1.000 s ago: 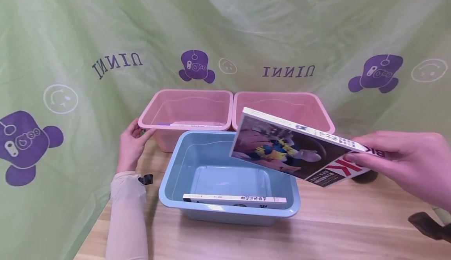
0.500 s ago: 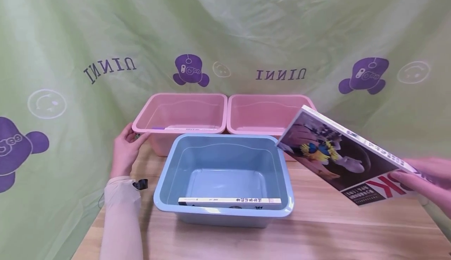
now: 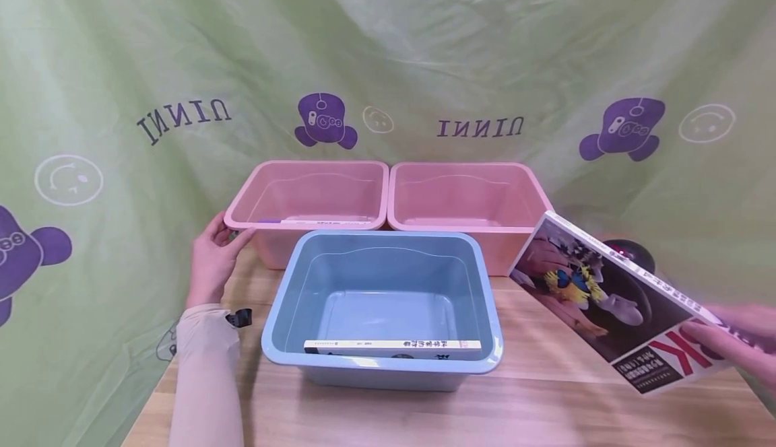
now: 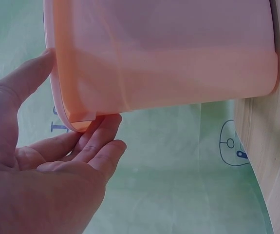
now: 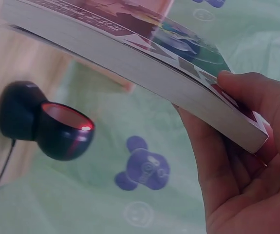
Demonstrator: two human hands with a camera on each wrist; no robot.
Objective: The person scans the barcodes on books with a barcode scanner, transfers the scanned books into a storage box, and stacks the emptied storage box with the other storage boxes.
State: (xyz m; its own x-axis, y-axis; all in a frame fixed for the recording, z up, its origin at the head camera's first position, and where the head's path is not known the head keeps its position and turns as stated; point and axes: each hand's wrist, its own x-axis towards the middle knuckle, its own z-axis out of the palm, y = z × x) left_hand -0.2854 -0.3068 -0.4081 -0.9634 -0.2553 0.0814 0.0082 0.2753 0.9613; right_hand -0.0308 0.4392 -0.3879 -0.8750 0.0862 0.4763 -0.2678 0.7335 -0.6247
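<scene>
Nearest is the blue bin [image 3: 388, 377], my clock centre, white-spined book [image 3: 394, 345] inside along its 6 o'clock wall; out at 3 o'clock my right hand [image 5: 261, 190] pinches a picture-cover book [image 3: 612, 305] by 1 end, tilted in the air, probably so most cover stays unblocked, black red-lit device [image 5: 49, 131] just beyond. At 10 o'clock my left hand [image 4: 47, 190] holds the left pink bin [image 3: 273, 248] by its rim corner, likely steadying it; right pink bin [image 3: 503, 252] at 1, green curtain [image 3: 388, 63] behind.

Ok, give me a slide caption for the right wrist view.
The right hand grips a book by one end, a corded black device glowing red beyond it, green patterned curtain behind.
</scene>
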